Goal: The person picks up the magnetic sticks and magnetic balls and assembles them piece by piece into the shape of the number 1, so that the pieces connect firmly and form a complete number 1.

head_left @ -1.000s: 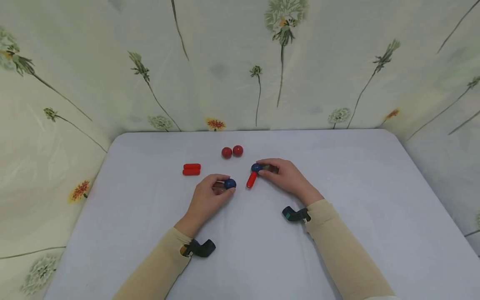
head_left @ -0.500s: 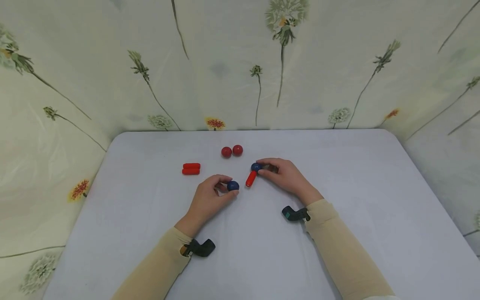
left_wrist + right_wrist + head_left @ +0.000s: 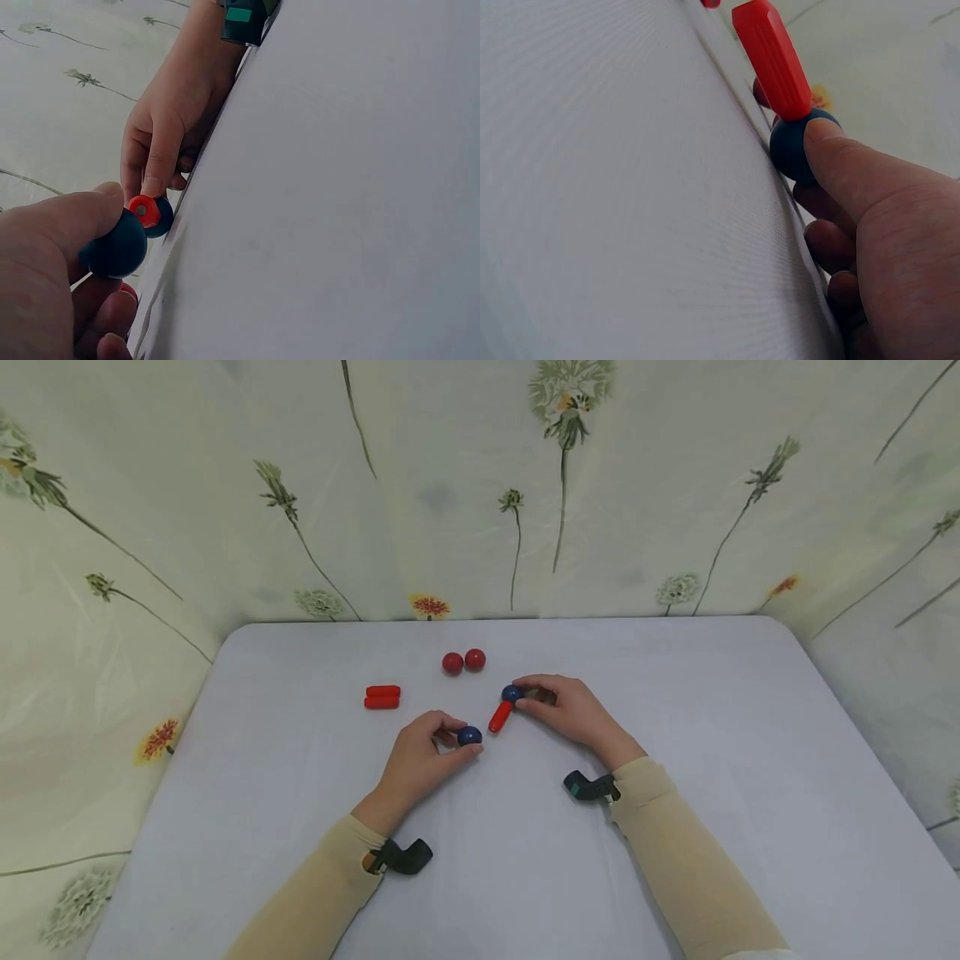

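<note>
My left hand (image 3: 416,760) pinches a dark blue ball (image 3: 469,737) between thumb and fingers; the same ball (image 3: 124,247) shows large in the left wrist view. Opposite it, my right hand (image 3: 564,708) holds a second blue ball (image 3: 512,694) with its thumb (image 3: 832,150) laid over it. A short red rod (image 3: 500,717) sticks out from that second ball toward the left hand's ball, a small gap apart in the head view. Ridged sides show on the rod (image 3: 774,64) in the right wrist view. Its free end (image 3: 142,211) has a grey round centre.
Two red balls (image 3: 463,661) sit side by side farther back on the white table (image 3: 675,677). Two red rods (image 3: 382,697) lie parallel to the left. A flowered cloth (image 3: 450,527) hangs behind the table's back edge.
My left hand has shifted slightly right and nearer to me with its blue ball. The rod's free end has swung a little left; the right hand has barely moved.
</note>
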The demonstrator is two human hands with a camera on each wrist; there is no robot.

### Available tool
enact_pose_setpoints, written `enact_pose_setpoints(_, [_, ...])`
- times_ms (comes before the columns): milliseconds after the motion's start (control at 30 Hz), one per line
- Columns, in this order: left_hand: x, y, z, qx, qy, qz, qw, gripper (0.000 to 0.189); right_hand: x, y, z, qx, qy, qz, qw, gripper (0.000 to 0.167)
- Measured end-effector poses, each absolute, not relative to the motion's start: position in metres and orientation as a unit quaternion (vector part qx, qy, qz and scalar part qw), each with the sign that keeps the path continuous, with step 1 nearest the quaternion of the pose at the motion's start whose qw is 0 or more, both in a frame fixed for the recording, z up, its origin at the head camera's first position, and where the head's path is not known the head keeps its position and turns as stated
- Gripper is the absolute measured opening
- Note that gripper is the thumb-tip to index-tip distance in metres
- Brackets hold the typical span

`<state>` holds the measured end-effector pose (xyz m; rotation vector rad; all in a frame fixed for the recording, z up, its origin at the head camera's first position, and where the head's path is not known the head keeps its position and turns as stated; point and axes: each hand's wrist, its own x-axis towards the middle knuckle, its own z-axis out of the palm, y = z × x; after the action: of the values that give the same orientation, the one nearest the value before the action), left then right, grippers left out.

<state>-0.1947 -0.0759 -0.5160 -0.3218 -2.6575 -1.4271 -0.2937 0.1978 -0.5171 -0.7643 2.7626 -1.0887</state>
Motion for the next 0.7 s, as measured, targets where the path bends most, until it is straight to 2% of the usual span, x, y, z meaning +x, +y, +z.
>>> enact_pose_setpoints(700, [-0.198, -0.063, -0.518, -0.135, -0.887, -0.439, 0.051, 0.033, -0.296, 0.198, -0.519, -0.241, 0.902, -0.355, 0.042, 0.045])
